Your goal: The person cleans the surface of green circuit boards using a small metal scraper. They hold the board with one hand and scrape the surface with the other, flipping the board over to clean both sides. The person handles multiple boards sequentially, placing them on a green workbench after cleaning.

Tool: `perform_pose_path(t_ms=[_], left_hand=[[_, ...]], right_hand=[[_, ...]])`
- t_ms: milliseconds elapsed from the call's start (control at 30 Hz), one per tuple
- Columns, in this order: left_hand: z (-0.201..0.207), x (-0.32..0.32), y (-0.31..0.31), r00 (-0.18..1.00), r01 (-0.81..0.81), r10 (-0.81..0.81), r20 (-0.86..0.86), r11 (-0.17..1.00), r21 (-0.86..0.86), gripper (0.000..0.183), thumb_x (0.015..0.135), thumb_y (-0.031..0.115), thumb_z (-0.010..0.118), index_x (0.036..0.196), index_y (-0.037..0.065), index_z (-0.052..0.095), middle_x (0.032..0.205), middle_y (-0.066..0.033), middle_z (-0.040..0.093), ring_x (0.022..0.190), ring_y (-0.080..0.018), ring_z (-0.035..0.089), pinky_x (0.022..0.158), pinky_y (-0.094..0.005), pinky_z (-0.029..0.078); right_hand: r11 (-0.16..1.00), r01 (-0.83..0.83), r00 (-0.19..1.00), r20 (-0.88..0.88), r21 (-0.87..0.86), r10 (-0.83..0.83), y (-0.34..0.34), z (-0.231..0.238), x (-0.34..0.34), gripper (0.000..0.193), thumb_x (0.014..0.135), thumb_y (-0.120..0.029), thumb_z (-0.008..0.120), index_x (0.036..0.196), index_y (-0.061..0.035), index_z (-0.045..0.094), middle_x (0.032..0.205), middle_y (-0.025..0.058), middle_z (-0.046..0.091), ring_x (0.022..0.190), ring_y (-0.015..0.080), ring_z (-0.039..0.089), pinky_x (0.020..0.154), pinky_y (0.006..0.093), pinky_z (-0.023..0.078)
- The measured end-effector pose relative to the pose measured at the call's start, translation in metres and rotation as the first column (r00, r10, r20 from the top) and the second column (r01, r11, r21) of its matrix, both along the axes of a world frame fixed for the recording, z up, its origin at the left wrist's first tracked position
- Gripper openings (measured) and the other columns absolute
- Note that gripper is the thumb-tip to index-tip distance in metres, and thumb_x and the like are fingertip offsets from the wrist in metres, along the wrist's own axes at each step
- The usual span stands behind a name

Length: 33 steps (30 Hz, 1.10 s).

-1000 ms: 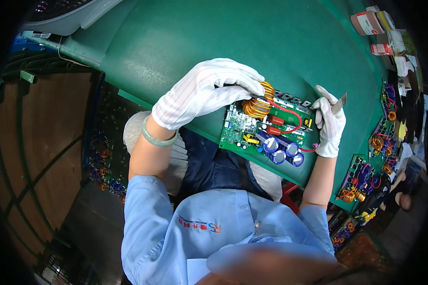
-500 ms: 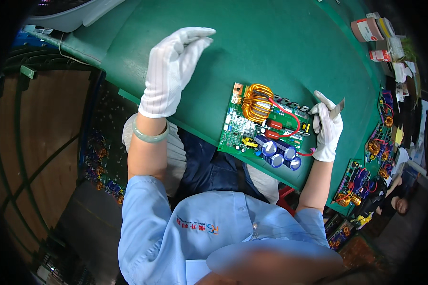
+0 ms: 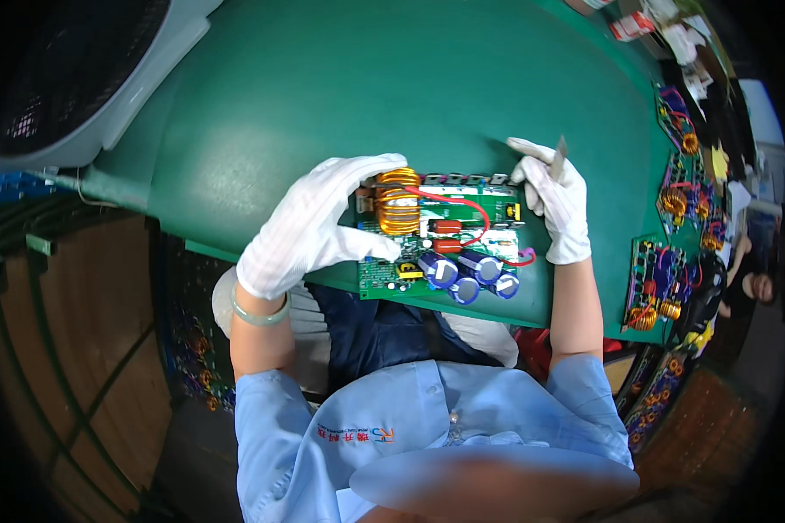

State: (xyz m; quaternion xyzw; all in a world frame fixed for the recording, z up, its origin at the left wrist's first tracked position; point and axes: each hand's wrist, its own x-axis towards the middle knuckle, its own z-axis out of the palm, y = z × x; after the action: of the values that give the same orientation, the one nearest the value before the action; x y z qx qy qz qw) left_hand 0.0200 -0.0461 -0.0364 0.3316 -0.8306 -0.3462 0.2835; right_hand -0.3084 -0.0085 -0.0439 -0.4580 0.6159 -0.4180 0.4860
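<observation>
On the green table lies a green circuit board point(image 3: 375, 281) with a copper-wound toroid coil point(image 3: 398, 209), several blue capacitors point(image 3: 480, 263) and a looping red wire point(image 3: 481, 218). My left hand point(image 3: 314, 218), in a white glove, reaches over the board's left end. Its fingers pass along the far side of the coil and its thumb lies below it, spread apart; whether they touch is unclear. To the board's right, my gloved right hand point(image 3: 556, 205) is closed on a thin flat metal tool point(image 3: 559, 155) that sticks up past the fingers; its lower part is hidden.
More populated circuit boards point(image 3: 657, 283) lie along the right side. A large grey-white housing with a dark grille point(image 3: 87, 78) stands at the far left. Small packages point(image 3: 632, 26) sit at the far right corner, and a person point(image 3: 750, 279) is beyond the right edge.
My left hand has come down from above the table to the coil. My right hand stays beside the board with the metal tool. The view has shifted, and the board now sits more squarely in it.
</observation>
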Motion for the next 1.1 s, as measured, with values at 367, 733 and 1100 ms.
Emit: perform_pose_path(t_ms=[367,733,1100], left_hand=[[-0.003,-0.029,0.008,0.994,-0.059,0.077,0.079,0.978,-0.2,0.072,0.064,0.032,0.09,0.124,0.006,0.059,0.119,-0.011,0.067,0.103,-0.0306,0.065,0.091,-0.0386,0.052],[0.007,-0.03,0.019,0.998,-0.007,-0.008,0.06,0.967,0.253,0.065,0.059,0.028,0.09,0.115,0.006,0.066,0.093,-0.0101,0.071,0.082,-0.0203,0.07,0.079,-0.0333,0.056],[0.019,-0.033,0.011,0.995,-0.016,-0.024,0.092,0.911,0.413,0.066,0.063,0.035,0.09,0.115,0.005,0.064,0.092,-0.0124,0.07,0.081,-0.0238,0.071,0.076,-0.0352,0.056]], right_hand=[[0.999,-0.049,0.994,0.095,-0.006,0.049,0.0,0.005,-0.005,0.034,0.098,-0.022,0.062,0.126,-0.0017,0.065,0.088,0.0021,0.065,0.057,0.002,0.041,0.053,0.0171,0.037],[0.958,-0.243,0.97,0.023,0.151,0.242,0.011,0.011,-0.008,0.033,0.086,-0.017,0.076,0.118,-0.0083,0.072,0.088,-0.0042,0.063,0.078,0.004,0.054,0.071,0.0215,0.046],[0.899,-0.392,0.92,0.104,0.195,0.378,0.023,0.007,-0.001,0.038,0.085,-0.017,0.076,0.117,0.0009,0.067,0.101,0.0093,0.073,0.092,0.0157,0.069,0.085,0.0297,0.054]])
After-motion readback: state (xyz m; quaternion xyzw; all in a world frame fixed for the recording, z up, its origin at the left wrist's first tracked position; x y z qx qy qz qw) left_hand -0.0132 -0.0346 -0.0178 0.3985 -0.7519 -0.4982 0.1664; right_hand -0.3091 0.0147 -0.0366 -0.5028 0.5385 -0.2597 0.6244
